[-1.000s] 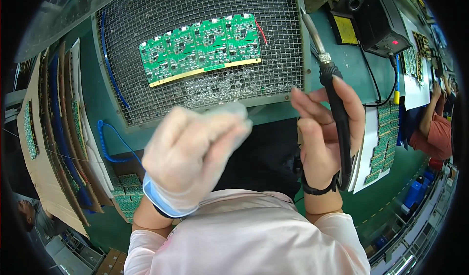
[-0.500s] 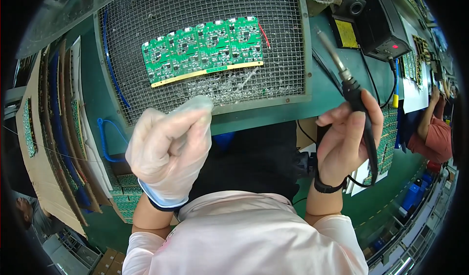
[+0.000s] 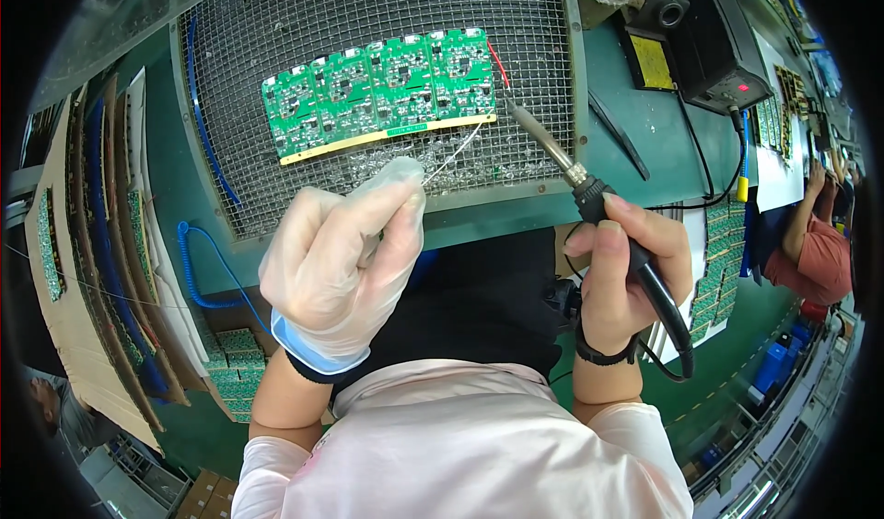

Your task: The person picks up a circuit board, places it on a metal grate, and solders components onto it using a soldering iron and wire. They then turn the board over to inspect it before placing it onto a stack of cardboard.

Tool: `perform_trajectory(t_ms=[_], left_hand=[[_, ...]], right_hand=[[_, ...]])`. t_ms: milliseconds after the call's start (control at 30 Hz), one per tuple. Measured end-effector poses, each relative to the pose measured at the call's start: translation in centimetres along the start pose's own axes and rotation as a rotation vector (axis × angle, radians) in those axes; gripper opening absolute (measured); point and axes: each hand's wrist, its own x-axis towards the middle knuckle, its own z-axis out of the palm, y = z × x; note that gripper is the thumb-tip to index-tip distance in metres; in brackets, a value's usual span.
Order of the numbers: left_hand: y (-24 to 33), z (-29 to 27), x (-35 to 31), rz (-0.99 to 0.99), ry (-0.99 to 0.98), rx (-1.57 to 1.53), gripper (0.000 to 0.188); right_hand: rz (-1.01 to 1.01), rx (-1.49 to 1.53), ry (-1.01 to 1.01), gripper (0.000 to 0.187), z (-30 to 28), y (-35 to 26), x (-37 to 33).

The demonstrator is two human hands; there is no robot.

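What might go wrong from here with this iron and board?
The tip of the soldering iron in the right hand looks close to the red wire; a slip might scorch it.

The green board panel lies on the mesh with no clamp visible, so it might shift if the left hand's thin silvery wire pushes it.

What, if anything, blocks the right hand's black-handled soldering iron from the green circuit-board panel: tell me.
Nothing visible; the soldering iron tip is just right of the panel, the thin red wire farther forward.
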Motion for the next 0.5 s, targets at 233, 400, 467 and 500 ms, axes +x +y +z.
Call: perform_trajectory(t_ms=[233, 400, 467, 500], left_hand=[[-0.35, 0.63, 0.09, 0.037, 0.021, 0.01, 0.026], [-0.62, 0.7, -0.21, 0.018, 0.028, 0.017, 0.027], [-0.86, 0.81, -0.24, 0.035, 0.029, 0.019, 0.027], [-0.91, 0.85, -0.24, 0.043, 0.03, 0.021, 0.028]], right_hand=[[-0.09, -0.088, -0.092, 0.026, 0.19, 0.1, 0.53], [-0.089, -0.069, -0.093, 0.029, 0.2, 0.2, 0.54], [-0.075, -0.059, -0.099, 0.029, 0.18, 0.26, 0.56], [-0.073, -0.047, -0.094, 0.029, 0.2, 0.31, 0.59]])
